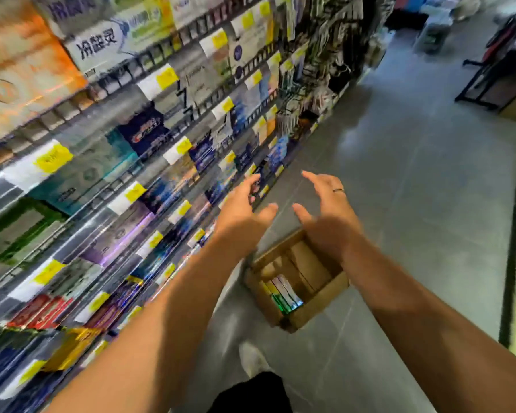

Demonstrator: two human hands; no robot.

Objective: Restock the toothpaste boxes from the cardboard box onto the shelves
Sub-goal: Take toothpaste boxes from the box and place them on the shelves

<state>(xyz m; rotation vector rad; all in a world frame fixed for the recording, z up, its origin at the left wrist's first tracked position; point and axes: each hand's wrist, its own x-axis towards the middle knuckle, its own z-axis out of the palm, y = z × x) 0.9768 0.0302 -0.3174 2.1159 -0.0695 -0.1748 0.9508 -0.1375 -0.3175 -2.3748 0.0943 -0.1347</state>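
Observation:
An open cardboard box (331,289) stands on the grey floor below my hands. A few toothpaste boxes (285,295) stand on end in its near left corner; the rest of its inside shows bare brown cardboard. My left hand (245,210) and my right hand (328,216) are stretched out side by side above the box's far end. Both have spread, relaxed fingers and hold nothing. A ring sits on a finger of the right hand. Tiered shelves (116,186) packed with toothpaste boxes and yellow price tags fill the left side, blurred by motion.
Hanging goods (316,64) continue along the shelf run at the back. A dark metal rack (495,70) stands at the far right across the aisle. My shoe (252,360) and dark trouser leg show at the bottom. The grey floor stretches to the right of the box.

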